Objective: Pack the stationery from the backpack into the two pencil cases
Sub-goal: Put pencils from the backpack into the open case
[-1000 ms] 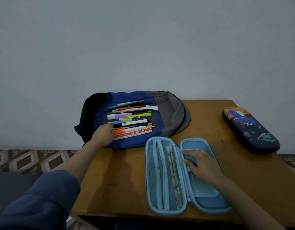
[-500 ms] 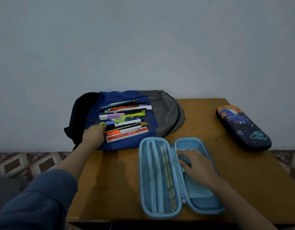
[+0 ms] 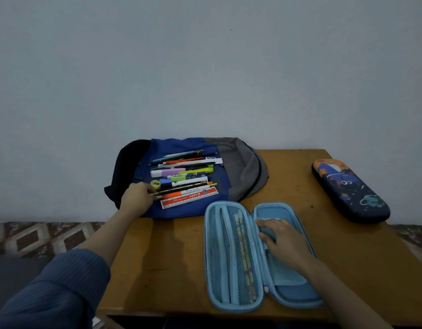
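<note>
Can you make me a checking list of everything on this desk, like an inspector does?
Surface: wooden table, set against the wall.
Job's things: pens and a ruler lie on the flat backpack; blue pencil case open, a yellow pencil in its mesh; dark pencil case shut, at the right.
Clutter: nothing seen.
Grips: left hand pinches a dark pencil on the backpack; right hand rests flat inside the blue pencil case.
Cables: nothing seen.
Surroundings: plain wall, patterned floor.

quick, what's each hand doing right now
Left hand: pinching the end of a pencil on the backpack.
Right hand: open, resting flat inside the blue case.
</note>
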